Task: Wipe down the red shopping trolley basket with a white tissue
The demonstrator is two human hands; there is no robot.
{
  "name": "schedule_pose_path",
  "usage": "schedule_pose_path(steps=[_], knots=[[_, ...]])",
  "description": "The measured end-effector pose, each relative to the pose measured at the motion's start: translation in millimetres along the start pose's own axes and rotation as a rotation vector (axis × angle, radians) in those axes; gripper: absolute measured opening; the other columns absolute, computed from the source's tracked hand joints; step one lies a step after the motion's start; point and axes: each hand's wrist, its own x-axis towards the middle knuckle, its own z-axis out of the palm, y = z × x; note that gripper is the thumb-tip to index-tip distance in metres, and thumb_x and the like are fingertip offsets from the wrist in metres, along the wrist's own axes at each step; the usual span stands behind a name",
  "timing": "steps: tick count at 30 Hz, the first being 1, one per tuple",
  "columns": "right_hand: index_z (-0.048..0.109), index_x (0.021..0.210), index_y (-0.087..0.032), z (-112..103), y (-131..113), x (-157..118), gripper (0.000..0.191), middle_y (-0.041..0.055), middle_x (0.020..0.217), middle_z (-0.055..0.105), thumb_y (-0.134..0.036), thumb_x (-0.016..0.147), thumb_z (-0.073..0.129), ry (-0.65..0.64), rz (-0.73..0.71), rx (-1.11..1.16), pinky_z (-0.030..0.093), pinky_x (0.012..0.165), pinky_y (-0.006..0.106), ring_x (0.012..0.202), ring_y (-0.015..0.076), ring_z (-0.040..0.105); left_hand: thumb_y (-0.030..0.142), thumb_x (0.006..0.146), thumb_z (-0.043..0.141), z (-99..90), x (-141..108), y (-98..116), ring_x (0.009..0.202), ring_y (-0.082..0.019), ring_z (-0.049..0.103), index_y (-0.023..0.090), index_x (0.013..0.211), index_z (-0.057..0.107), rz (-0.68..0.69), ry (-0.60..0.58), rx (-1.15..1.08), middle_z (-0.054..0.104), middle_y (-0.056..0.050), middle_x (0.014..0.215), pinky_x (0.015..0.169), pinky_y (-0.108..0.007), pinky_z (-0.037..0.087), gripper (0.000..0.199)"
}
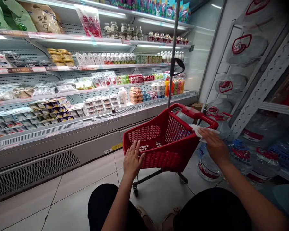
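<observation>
A red plastic shopping cart (168, 157) on wheels stands in front of me, its basket holding nothing I can make out. My right hand (215, 146) presses a white wipe (199, 130) against the cart's upper rim, just below the push handle (195, 114). The fingers lie over the wipe and hide part of it. At the cart's near left side, my left hand (133, 160) is open, its fingers stretched and apart. It overlaps the rim in view; whether it touches, I cannot tell.
A lit refrigerated display (91, 120) with dairy packs, bottles and bags runs along the left and back. A metal pole (174, 38) with a black hook rises by the cart. Large water bottles (208, 165) stand close on the right, beside a perforated shelf post (261, 78).
</observation>
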Motion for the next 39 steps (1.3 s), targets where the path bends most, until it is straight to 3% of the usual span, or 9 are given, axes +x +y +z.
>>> schedule_pose_path(steps=[4,8,11,13,16,22,26,29,39], knots=[[0.038,0.161,-0.026,10.3,-20.8,2.9,0.072,0.0032,0.152,0.058,-0.001,0.094,0.032,-0.007,-0.018,0.052,0.039,0.124,0.048,0.144,0.0232,0.05,0.059,0.107,0.03,4.9,4.8,27.6,0.157,-0.027,0.027,0.029,0.168,0.013,-0.038,0.024,0.021,0.027,-0.002,0.17,0.128,-0.052,0.028,0.07],[0.046,0.157,-0.024,37.5,-73.5,4.6,0.065,0.0041,0.144,0.065,-0.004,0.096,0.036,-0.09,-0.129,0.162,0.041,0.122,0.048,0.136,0.0236,0.058,0.058,0.106,0.035,10.7,8.7,69.4,0.159,-0.021,0.022,0.03,0.168,0.013,0.203,0.041,-0.03,0.021,0.001,0.172,0.131,-0.044,0.021,0.072],[0.042,0.159,-0.024,50.3,-105.2,2.0,0.065,0.0041,0.149,0.061,-0.006,0.097,0.038,-0.132,-0.195,0.23,0.042,0.122,0.046,0.137,0.0221,0.057,0.056,0.107,0.035,15.3,6.1,85.5,0.159,-0.02,0.023,0.032,0.167,0.013,0.252,0.03,-0.046,0.019,0.004,0.172,0.13,-0.043,0.024,0.069],[0.039,0.16,-0.025,49.2,-107.3,1.6,0.067,0.0027,0.153,0.057,-0.005,0.097,0.038,-0.158,-0.243,0.256,0.042,0.122,0.044,0.139,0.0207,0.055,0.055,0.107,0.035,16.4,3.0,85.7,0.158,-0.02,0.024,0.033,0.167,0.013,0.255,0.019,-0.048,0.02,0.005,0.172,0.129,-0.042,0.025,0.067],[0.039,0.16,-0.027,35.6,-74.3,4.9,0.068,0.0017,0.155,0.054,-0.004,0.097,0.037,-0.18,-0.275,0.233,0.041,0.122,0.044,0.14,0.0206,0.054,0.054,0.108,0.036,14.5,0.0,79.7,0.158,-0.02,0.025,0.034,0.167,0.012,0.27,-0.001,-0.056,0.021,0.005,0.172,0.129,-0.041,0.026,0.067],[0.051,0.153,-0.017,1.0,45.9,11.6,0.058,0.011,0.151,0.058,-0.005,0.099,0.033,-0.077,-0.102,0.033,0.035,0.125,0.045,0.142,0.0244,0.052,0.054,0.108,0.036,12.2,1.3,77.2,0.156,-0.021,0.029,0.034,0.167,0.01,0.266,0.016,-0.047,0.023,0.005,0.172,0.128,-0.041,0.027,0.068],[0.054,0.151,-0.013,-1.3,64.1,12.2,0.061,0.0136,0.149,0.06,-0.002,0.094,0.032,-0.02,-0.006,-0.023,0.032,0.126,0.042,0.145,0.0251,0.049,0.052,0.108,0.037,14.4,1.1,80.0,0.156,-0.022,0.031,0.033,0.168,0.009,0.262,0.039,-0.037,0.023,0.003,0.172,0.127,-0.042,0.029,0.069],[0.051,0.153,-0.016,9.0,28.8,12.6,0.065,0.0096,0.149,0.06,0.0,0.092,0.034,-0.019,0.024,-0.001,0.036,0.125,0.045,0.145,0.0243,0.049,0.05,0.108,0.038,14.7,0.0,81.2,0.156,-0.023,0.031,0.031,0.168,0.008,0.254,0.051,-0.024,0.022,0.002,0.172,0.127,-0.043,0.03,0.069],[0.026,0.165,-0.023,65.5,-147.9,1.8,0.075,0.0039,0.159,0.05,-0.004,0.094,0.036,-0.16,-0.167,0.274,0.038,0.124,0.047,0.147,0.0218,0.046,0.053,0.106,0.041,18.2,-3.7,78.3,0.156,-0.024,0.03,0.029,0.168,0.007,0.237,0.095,-0.01,0.02,0.0,0.173,0.127,-0.044,0.03,0.075]])
